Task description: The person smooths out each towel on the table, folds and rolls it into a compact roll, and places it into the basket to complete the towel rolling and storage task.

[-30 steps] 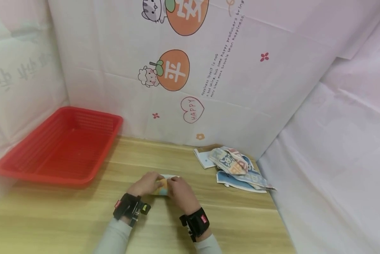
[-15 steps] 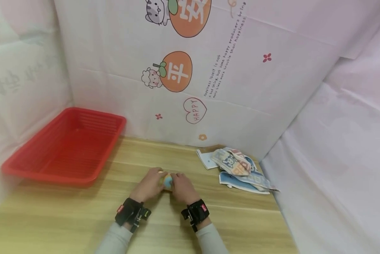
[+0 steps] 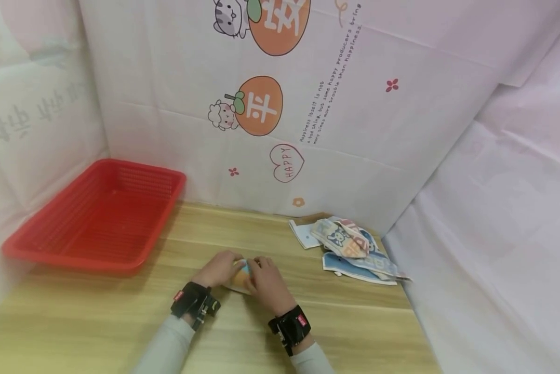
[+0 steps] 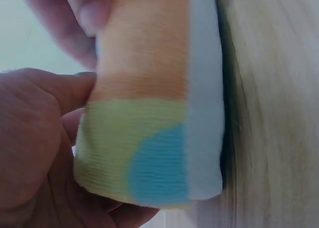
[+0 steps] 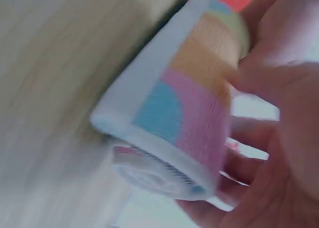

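A rolled-up small towel [image 3: 239,281] lies across the wooden table between my two hands. In the left wrist view, the towel roll [image 4: 142,133] shows orange, yellow and blue patches beside a white border, close to the table. My left hand [image 3: 220,269] grips its left end, thumb on the near face and fingers behind. My right hand [image 3: 269,285] holds the right end the same way. From the right wrist view, pink and blue patches show on the roll [image 5: 197,88], and its open end reveals the coiled layers inside.
A red plastic basket [image 3: 137,264] stands at the back left against the cloth wall. Several crumpled small towels [image 3: 341,241] are heaped at the back right. Printed white cloth [image 3: 191,140] encloses the table [image 3: 242,343] on the back and sides.
The towel has turned over in my hands: its white border, at the far side one second ago, now faces the near side. Both hands shift slightly; basket and heap stay put.
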{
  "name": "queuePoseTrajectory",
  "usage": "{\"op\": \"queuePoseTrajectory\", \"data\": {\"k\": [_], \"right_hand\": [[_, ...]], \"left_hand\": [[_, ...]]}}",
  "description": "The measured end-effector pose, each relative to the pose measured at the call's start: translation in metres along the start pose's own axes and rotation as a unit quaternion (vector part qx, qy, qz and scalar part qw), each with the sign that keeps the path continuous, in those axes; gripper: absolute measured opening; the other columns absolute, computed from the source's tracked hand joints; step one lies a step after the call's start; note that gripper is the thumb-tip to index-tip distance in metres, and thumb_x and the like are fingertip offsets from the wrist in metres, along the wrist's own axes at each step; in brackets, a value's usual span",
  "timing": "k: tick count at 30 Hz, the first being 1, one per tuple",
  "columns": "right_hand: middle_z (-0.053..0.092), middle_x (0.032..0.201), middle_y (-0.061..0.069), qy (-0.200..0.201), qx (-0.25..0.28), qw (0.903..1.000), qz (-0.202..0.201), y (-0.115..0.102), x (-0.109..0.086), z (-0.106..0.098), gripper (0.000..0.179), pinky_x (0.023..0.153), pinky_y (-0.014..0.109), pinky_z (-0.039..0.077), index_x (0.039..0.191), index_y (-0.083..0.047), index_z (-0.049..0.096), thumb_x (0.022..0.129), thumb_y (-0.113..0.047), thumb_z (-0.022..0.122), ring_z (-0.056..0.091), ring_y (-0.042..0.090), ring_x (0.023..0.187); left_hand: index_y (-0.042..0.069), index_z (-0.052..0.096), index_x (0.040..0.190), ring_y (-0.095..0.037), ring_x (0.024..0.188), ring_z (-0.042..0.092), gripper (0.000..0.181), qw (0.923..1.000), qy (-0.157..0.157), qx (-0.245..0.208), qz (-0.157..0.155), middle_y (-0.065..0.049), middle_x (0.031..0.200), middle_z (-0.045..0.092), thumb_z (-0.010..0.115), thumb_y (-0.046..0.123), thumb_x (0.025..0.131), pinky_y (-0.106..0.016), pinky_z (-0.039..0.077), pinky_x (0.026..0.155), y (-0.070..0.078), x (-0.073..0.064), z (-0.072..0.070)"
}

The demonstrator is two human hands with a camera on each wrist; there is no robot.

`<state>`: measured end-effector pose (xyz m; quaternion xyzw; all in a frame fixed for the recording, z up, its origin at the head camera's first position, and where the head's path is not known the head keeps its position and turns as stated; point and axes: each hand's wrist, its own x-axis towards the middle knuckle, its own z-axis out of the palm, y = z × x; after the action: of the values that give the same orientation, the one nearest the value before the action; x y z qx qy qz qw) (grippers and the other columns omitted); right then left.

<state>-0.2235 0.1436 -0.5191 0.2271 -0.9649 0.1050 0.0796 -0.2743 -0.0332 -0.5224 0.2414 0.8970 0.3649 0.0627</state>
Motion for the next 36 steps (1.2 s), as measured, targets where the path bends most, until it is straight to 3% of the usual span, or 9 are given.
{"op": "queuePoseTrajectory", "data": {"k": [2, 6, 10, 16, 19, 24, 28, 31, 36], "right_hand": [[0.062, 0.126, 0.016, 0.003, -0.026, 0.9995, -0.018, -0.006, 0.000, 0.000, 0.059, 0.098, 0.042, 0.052, 0.140, 0.002, 0.054, 0.091, -0.020, 0.077, 0.059, 0.032, 0.115], [0.066, 0.118, 0.016, -0.017, -0.034, 0.9991, -0.019, -0.007, 0.008, 0.003, 0.062, 0.091, 0.039, 0.055, 0.136, 0.003, 0.058, 0.082, -0.014, 0.084, 0.063, 0.031, 0.105], [0.068, 0.103, 0.012, -0.033, 0.021, 0.9992, 0.007, -0.003, 0.016, 0.001, 0.053, 0.079, 0.036, 0.055, 0.124, 0.000, 0.067, 0.075, -0.011, 0.084, 0.064, 0.026, 0.092], [0.063, 0.077, -0.002, -0.031, 0.091, 0.9954, -0.003, 0.001, 0.019, 0.005, 0.026, 0.062, 0.027, 0.047, 0.088, -0.009, 0.070, 0.066, -0.013, 0.084, 0.053, 0.011, 0.067], [0.058, 0.070, -0.007, -0.027, 0.099, 0.9946, -0.010, 0.002, 0.017, 0.008, 0.024, 0.058, 0.024, 0.044, 0.078, -0.014, 0.065, 0.064, -0.016, 0.084, 0.048, 0.007, 0.061], [0.057, 0.070, -0.009, -0.029, 0.118, 0.9925, -0.006, -0.001, 0.021, 0.006, 0.023, 0.057, 0.023, 0.044, 0.078, -0.016, 0.064, 0.068, -0.022, 0.084, 0.048, 0.005, 0.060], [0.064, 0.077, -0.009, -0.027, 0.159, 0.9867, -0.018, -0.011, 0.033, -0.003, 0.025, 0.061, 0.023, 0.049, 0.088, -0.015, 0.070, 0.071, -0.023, 0.086, 0.057, 0.005, 0.065], [0.069, 0.088, -0.003, 0.004, 0.180, 0.9831, -0.033, -0.021, 0.048, -0.015, 0.034, 0.070, 0.026, 0.053, 0.101, -0.010, 0.072, 0.072, -0.018, 0.087, 0.063, 0.010, 0.076], [0.066, 0.115, 0.009, 0.073, 0.216, 0.9723, -0.053, -0.040, 0.073, -0.031, 0.057, 0.088, 0.037, 0.055, 0.127, -0.002, 0.061, 0.077, -0.012, 0.085, 0.064, 0.021, 0.102]], "left_hand": [[0.004, 0.072, 0.117, -0.037, 0.118, 0.063, 0.027, 0.9997, 0.006, 0.022, 0.003, -0.015, 0.120, 0.071, 0.055, 0.020, 0.105, -0.052, 0.049, 0.103, -0.001, -0.002, -0.003], [0.001, 0.071, 0.120, -0.037, 0.116, 0.063, 0.027, 0.9942, 0.020, 0.089, 0.057, -0.017, 0.119, 0.070, 0.057, 0.018, 0.103, -0.051, 0.048, 0.104, 0.002, -0.009, -0.006], [-0.003, 0.066, 0.125, -0.038, 0.116, 0.060, 0.047, 0.9809, 0.023, 0.158, 0.111, -0.020, 0.120, 0.067, 0.077, 0.017, 0.084, -0.051, 0.044, 0.107, 0.011, -0.019, -0.005], [0.012, 0.066, 0.073, -0.022, 0.076, 0.063, 0.019, 0.9459, 0.082, 0.267, 0.166, -0.003, 0.076, 0.068, 0.080, 0.005, 0.063, -0.041, 0.051, 0.087, 0.021, -0.023, 0.007], [0.017, 0.055, 0.061, -0.018, 0.066, 0.058, 0.026, 0.9351, 0.073, 0.304, 0.168, 0.001, 0.066, 0.063, 0.076, 0.002, 0.061, -0.038, 0.051, 0.079, 0.023, -0.021, 0.011], [0.015, 0.050, 0.062, -0.014, 0.064, 0.051, 0.026, 0.9554, -0.005, 0.272, 0.116, 0.003, 0.066, 0.055, 0.073, 0.005, 0.069, -0.032, 0.050, 0.070, 0.021, -0.016, 0.000], [0.014, 0.058, 0.072, -0.013, 0.066, 0.054, 0.023, 0.9722, -0.055, 0.217, 0.070, 0.003, 0.073, 0.058, 0.078, 0.022, 0.082, -0.030, 0.052, 0.064, 0.020, -0.015, -0.029], [0.011, 0.062, 0.087, -0.018, 0.075, 0.060, 0.028, 0.9790, -0.057, 0.186, 0.060, -0.001, 0.081, 0.063, 0.082, 0.030, 0.081, -0.036, 0.054, 0.069, 0.021, -0.015, -0.059], [0.007, 0.062, 0.104, -0.020, 0.083, 0.062, 0.037, 0.9819, -0.042, 0.168, 0.075, -0.003, 0.091, 0.065, 0.083, 0.016, 0.075, -0.037, 0.054, 0.074, 0.021, -0.018, -0.117]]}}
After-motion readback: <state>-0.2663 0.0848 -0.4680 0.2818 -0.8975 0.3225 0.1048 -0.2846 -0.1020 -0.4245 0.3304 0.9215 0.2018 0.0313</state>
